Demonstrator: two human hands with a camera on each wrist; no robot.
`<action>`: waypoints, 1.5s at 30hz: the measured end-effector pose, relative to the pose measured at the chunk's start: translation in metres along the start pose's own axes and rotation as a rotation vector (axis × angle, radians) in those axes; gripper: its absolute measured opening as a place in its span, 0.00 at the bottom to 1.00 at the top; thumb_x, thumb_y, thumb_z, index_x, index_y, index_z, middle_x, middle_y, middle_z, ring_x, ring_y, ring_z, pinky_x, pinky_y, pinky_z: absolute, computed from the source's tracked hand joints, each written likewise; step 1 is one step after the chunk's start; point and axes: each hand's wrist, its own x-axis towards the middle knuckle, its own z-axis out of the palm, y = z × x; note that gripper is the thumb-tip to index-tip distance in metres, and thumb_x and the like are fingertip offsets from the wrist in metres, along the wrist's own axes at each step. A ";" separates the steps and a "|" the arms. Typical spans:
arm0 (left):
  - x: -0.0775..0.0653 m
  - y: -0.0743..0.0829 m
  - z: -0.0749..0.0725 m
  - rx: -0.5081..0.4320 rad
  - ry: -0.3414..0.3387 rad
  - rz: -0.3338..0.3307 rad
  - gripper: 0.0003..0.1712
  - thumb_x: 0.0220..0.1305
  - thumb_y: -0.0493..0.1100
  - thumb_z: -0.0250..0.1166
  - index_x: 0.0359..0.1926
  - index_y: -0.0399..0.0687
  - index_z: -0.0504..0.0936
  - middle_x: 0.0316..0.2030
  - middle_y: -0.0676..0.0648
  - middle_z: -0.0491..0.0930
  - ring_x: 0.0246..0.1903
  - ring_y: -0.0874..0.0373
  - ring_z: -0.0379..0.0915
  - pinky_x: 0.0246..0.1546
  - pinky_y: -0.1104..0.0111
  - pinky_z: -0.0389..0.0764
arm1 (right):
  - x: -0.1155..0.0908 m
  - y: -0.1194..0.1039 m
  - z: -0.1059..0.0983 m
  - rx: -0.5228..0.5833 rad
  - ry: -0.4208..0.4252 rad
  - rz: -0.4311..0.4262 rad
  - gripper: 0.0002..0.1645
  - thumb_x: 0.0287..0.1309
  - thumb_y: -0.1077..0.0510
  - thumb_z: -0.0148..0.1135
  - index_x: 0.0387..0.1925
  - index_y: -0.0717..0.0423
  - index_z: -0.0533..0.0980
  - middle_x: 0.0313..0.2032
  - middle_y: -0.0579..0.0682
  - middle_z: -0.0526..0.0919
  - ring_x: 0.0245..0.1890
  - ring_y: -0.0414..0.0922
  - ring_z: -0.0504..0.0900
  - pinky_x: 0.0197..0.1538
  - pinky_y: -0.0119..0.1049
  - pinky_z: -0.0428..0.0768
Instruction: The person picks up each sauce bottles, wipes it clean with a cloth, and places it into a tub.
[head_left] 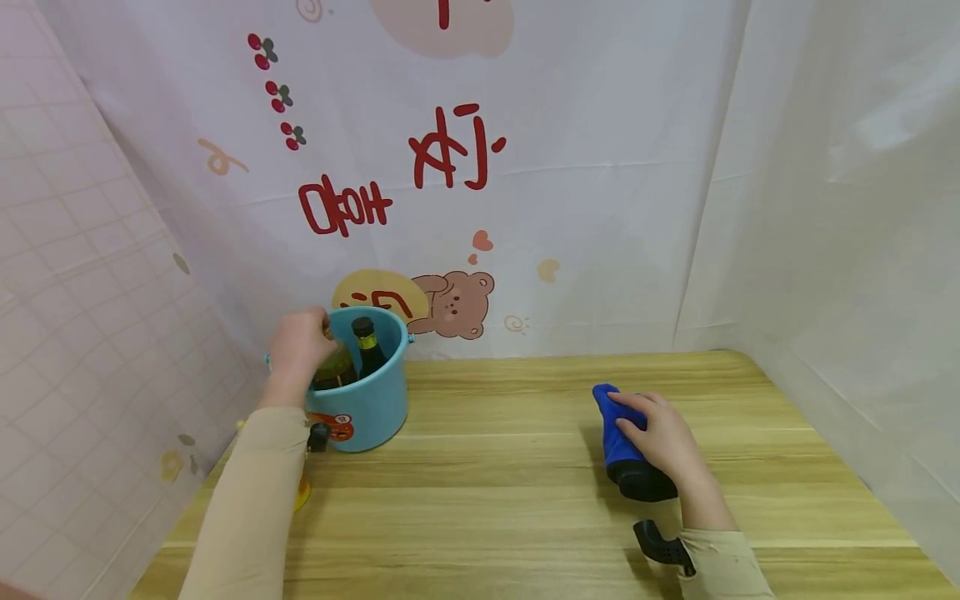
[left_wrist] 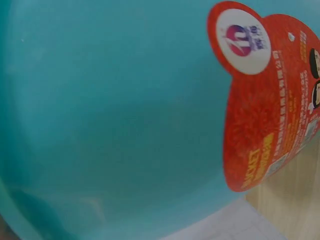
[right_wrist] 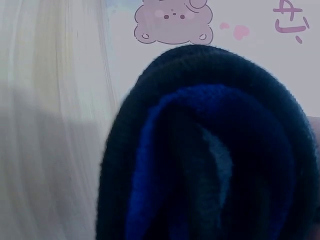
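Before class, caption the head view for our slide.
Left hand at a bucket with a bottle inside; right hand holding blue fabric.

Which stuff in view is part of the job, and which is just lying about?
In the job, judging by the hands:
- light-blue bucket, left hand at its opening
- green bottle and brownish container, both inside it
- blue fabric item, held by the right hand

Probably just lying about:
- yellow thing mostly hidden by the left sleeve
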 end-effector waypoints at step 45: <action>0.006 -0.013 0.030 0.017 -0.117 -0.070 0.16 0.52 0.28 0.69 0.44 0.32 0.77 0.41 0.32 0.79 0.39 0.38 0.72 0.43 0.47 0.76 | 0.000 0.004 0.000 0.005 0.021 -0.002 0.24 0.61 0.64 0.66 0.59 0.59 0.78 0.51 0.66 0.78 0.51 0.66 0.77 0.53 0.64 0.73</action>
